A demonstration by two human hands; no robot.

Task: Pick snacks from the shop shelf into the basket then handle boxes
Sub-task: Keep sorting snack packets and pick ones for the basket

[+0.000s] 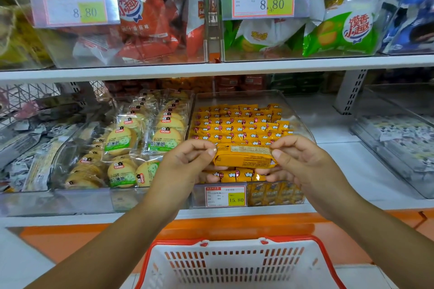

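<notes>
Snack packet (244, 156), the yellow one, is held up flat between both hands just over the front of the clear bin (298, 122) full of the same yellow packets on the lower shelf. Left hand (185, 166) pinches its left end with thumb and forefinger, right hand (303, 162) pinches the right end the same way, and the other fingers of both are curled underneath. White basket (291, 238) with the red rim sits right below, and bagged round biscuits (145, 143) are in the next bin to the left.

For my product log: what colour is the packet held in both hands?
The packet is orange-yellow; head view.
</notes>
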